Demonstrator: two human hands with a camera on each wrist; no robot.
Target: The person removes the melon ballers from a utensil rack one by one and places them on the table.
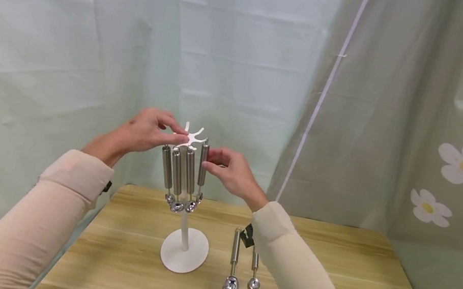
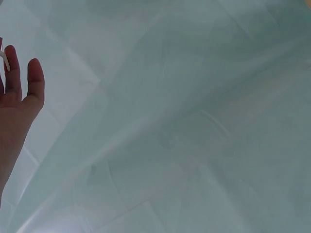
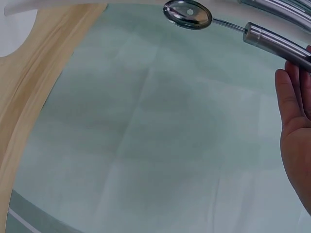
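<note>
left hand (image 1: 147, 131) up at top of white stand (image 1: 184, 250), fingers pinching its forked hook head (image 1: 190, 135). right hand (image 1: 229, 170) beside it, fingers closed lightly on outermost hanging steel scoop (image 1: 203, 165), rightmost of four hung there. stand sits mid wooden surface (image 1: 331, 265), round base flat. two more scoops (image 1: 234, 269) lie on surface just right of base, partly under right sleeve. pale green curtain behind, daisy-print cloth at right.

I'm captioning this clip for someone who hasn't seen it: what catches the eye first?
A white stand at the table's middle, steel spoons hanging from its top. Both hands meet there: the left hand pinches the top, the right hand holds the rightmost hanging spoon. Two more spoons lie right of the base.
</note>
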